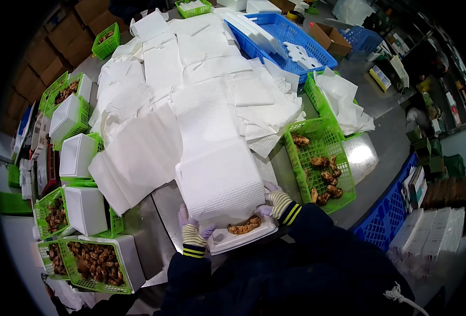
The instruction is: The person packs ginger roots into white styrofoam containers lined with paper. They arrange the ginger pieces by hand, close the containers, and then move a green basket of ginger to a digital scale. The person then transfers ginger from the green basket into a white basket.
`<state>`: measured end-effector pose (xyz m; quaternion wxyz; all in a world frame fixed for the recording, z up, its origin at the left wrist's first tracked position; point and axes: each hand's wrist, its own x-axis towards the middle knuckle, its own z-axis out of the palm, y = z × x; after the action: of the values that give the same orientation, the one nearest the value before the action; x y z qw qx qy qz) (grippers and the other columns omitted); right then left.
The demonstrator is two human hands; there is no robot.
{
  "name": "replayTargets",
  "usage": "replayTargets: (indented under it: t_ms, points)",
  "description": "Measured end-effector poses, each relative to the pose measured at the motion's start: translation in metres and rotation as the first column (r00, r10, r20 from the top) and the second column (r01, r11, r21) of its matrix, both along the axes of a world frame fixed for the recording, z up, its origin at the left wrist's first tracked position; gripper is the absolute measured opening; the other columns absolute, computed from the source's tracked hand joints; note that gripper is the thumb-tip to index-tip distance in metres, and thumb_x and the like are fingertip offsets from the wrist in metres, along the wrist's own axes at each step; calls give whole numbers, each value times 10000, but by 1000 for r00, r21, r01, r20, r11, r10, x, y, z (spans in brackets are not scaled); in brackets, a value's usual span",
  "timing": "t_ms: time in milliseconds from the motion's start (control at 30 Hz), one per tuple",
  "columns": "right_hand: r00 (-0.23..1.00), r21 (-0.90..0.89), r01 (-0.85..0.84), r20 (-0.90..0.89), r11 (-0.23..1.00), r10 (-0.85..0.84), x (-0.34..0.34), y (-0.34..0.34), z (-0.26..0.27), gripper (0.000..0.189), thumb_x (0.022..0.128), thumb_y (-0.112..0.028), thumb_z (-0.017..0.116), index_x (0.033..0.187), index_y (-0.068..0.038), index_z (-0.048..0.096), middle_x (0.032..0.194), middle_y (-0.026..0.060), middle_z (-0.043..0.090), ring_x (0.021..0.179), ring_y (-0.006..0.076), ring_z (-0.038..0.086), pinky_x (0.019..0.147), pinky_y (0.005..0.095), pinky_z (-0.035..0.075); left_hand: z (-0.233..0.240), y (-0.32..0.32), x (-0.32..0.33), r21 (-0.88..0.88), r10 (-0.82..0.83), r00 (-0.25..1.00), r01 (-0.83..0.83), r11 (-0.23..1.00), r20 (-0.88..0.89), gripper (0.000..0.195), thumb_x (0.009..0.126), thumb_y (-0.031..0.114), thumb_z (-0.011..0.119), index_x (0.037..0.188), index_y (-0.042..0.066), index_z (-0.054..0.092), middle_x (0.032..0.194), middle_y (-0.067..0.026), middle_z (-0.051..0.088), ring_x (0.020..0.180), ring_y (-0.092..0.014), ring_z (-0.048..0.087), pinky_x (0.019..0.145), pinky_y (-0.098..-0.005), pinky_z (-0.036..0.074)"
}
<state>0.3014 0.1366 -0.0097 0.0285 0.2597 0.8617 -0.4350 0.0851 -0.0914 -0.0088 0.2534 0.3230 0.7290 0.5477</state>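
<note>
Just in front of me, a textured white paper sheet [225, 181] lies over a white foam tray [233, 243]. A brown mottled mushroom [244, 225] rests at the tray's near end, uncovered by the paper. At the sheet's near left corner is my left hand [193, 227], in a thin purple glove with a striped cuff; its thumb is over the tray. My right hand [273, 200], gloved alike, grips the sheet's right edge above the tray's right side. Parts of both hands' fingers are hidden by the paper.
Right of me, a green basket [347, 185] holds several mushrooms. White paper sheets [201, 51] cover the table's middle. Mushroom-filled green baskets [94, 262] and white foam boxes [85, 211] line the left edge. A blue crate [315, 49] with foam pieces stands at the far right.
</note>
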Motion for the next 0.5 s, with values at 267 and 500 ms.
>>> replayTargets:
  t_ms: [267, 500]
  points:
    - [995, 62, -17, 104, 998, 11, 4, -14, -11, 683, 743, -472, 640, 1196, 19, 501, 1391, 301, 241, 1258, 422, 294, 1053, 408, 258, 7, 0, 23, -411, -184, 972, 109, 905, -147, 748, 643, 473, 723, 1206, 31, 504, 1364, -178, 317, 1201, -344, 348, 1024, -409, 289]
    - [794, 159, -214, 604, 964, 76, -40, -23, 63, 381, 791, -383, 534, 998, -85, 649, 1110, 205, 543, 1022, 340, 537, 867, 443, 426, 35, 12, 9, -915, -509, 859, 246, 321, 52, 451, 727, 450, 659, 1048, 133, 647, 1174, -163, 546, 1176, -374, 408, 946, -424, 364]
